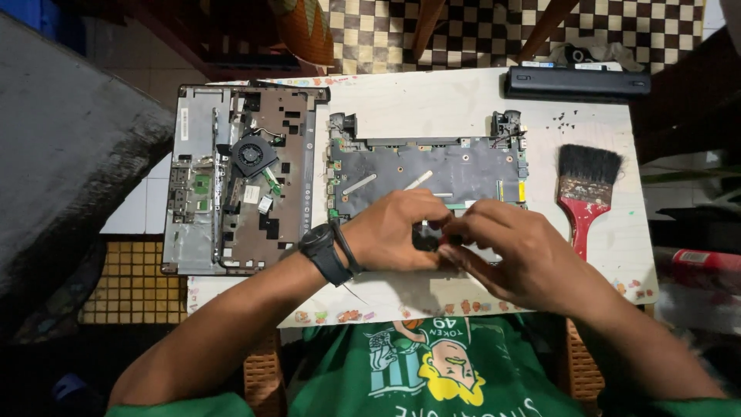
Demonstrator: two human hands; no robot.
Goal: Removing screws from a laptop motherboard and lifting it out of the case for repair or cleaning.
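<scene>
A dismantled laptop lies on a small white table (432,100). Its grey base part (432,166) with two hinge stubs sits in the middle. My left hand (394,232), with a black watch on the wrist, and my right hand (509,251) meet over the near edge of this part. Both pinch a small dark piece (427,237) between their fingertips; what it is I cannot tell. The hands hide the near middle of the grey part.
The laptop's other shell (239,177), with a round black fan (252,154), lies at the table's left and overhangs its edge. A red-handled paintbrush (587,189) lies at the right. A long black battery (579,81) rests at the far right. Small screws (567,122) lie near it.
</scene>
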